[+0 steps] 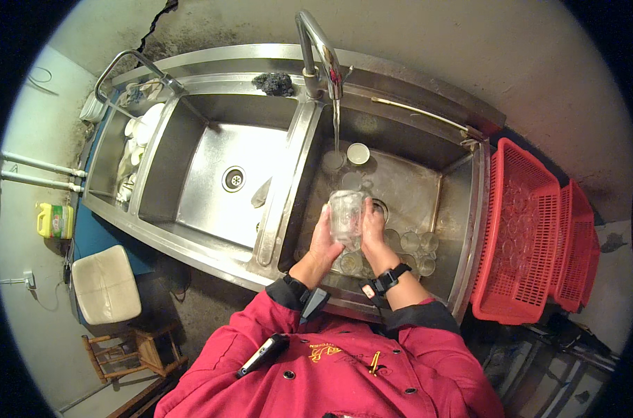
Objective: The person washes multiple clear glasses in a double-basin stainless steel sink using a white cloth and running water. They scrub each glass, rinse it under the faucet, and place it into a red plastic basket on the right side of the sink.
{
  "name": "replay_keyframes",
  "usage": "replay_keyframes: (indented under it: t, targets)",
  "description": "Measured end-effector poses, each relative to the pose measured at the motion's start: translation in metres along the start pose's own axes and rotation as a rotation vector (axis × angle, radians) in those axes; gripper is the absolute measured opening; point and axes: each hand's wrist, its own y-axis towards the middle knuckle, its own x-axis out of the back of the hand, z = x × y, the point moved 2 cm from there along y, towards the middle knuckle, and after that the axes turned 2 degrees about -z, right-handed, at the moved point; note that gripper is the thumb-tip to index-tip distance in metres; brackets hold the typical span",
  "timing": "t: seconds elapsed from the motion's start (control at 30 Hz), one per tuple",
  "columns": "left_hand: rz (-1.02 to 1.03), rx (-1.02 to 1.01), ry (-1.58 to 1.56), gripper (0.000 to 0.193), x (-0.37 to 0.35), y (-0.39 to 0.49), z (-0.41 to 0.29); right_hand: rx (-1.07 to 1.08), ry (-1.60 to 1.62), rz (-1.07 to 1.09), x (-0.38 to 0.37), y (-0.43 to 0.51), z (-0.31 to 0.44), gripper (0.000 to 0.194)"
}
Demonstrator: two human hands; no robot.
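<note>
Clear glassware (346,217) is held between my left hand (324,237) and my right hand (373,222), over the right basin of a stainless steel sink (460,209). Whether it is one vessel or several together, I cannot tell. Beyond my hands, water runs from a chrome faucet (329,57) into the basin. A small white bowl (358,153) sits near the stream. Several clear glasses (410,242) stand on the basin floor to the right of and below my hands.
Red plastic baskets (481,261) stand right of the sink, the nearest holding glasses (515,219). The middle basin (212,183) has a drain. White dishes (149,125) fill the left basin under a second faucet (133,55). A dark scouring pad (273,83) lies on the back ledge.
</note>
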Motion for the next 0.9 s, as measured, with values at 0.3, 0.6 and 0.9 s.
replay_keyframes:
  t: [0.3, 0.6, 0.9]
  targets:
    - [-0.330, -0.032, 0.307, 0.033, -0.006, -0.007, -0.012, 0.736, -0.412, -0.132, 0.010, 0.000, 0.003, 0.045]
    - [-0.331, -0.244, 0.685, 0.020, -0.015, -0.025, -0.004, 0.186, 0.161, 0.333, -0.011, -0.018, -0.032, 0.054]
    - [-0.240, -0.054, 0.097, 0.048, 0.022, -0.013, -0.023, 0.203, -0.061, 0.257, 0.000, 0.001, -0.034, 0.053]
